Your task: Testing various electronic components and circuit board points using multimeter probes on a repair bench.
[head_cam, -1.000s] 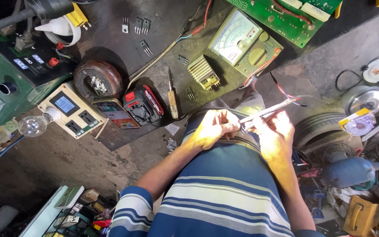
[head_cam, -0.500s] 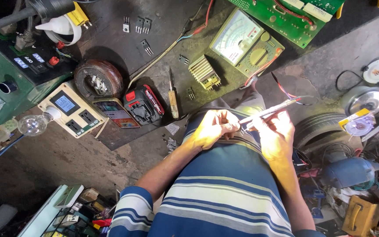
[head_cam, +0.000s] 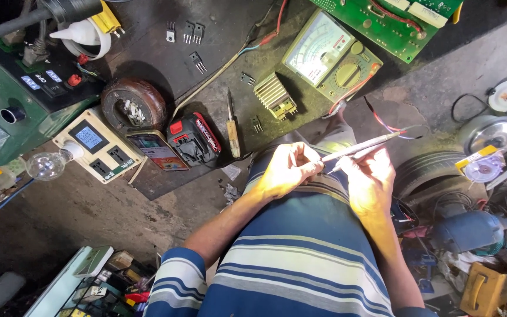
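My left hand (head_cam: 289,170) is curled over my lap, its fingertips pinched at the tips of two thin grey test probes (head_cam: 362,147). Whatever small thing sits between the fingers is hidden. My right hand (head_cam: 371,182) grips both probes by their shafts, side by side, pointing left into my left hand. Red and black leads (head_cam: 382,120) run from the probes up to a green analogue multimeter (head_cam: 330,56) on the bench. My striped blue shirt (head_cam: 300,258) fills the lower middle.
On the dark bench lie a finned heat sink (head_cam: 274,97), a screwdriver (head_cam: 232,126), a red-black battery pack (head_cam: 193,140), a wound coil (head_cam: 133,108), a socket box with bulb (head_cam: 98,144), several transistors (head_cam: 189,32) and a green circuit board (head_cam: 394,23). A solder reel (head_cam: 479,167) is at right.
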